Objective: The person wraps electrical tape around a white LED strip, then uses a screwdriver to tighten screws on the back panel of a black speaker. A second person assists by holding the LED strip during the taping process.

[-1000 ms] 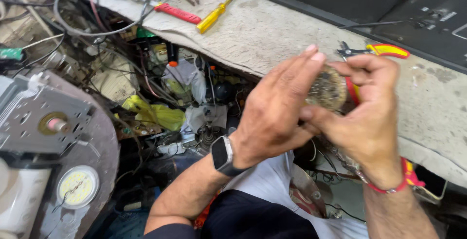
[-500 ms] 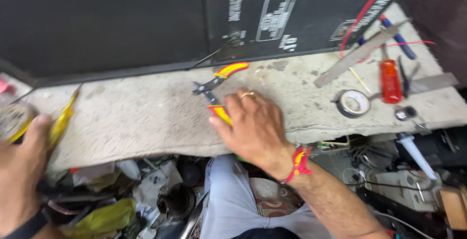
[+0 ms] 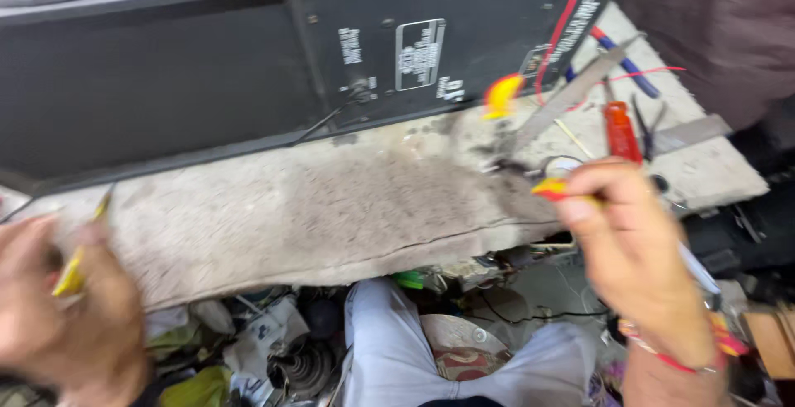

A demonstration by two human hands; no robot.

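The right hand (image 3: 638, 250) pinches red-and-yellow-handled pliers (image 3: 517, 138) above the worn grey tabletop (image 3: 331, 208); the left hand (image 3: 66, 308) grips a yellow-handled tool (image 3: 74, 266). A firmer, lower grip would steady the pliers.

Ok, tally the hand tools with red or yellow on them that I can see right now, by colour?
Red and yellow: 1, pliers in right hand
Yellow: 1, tool at left hand
Red: 1, screwdriver on bench
Total: 3
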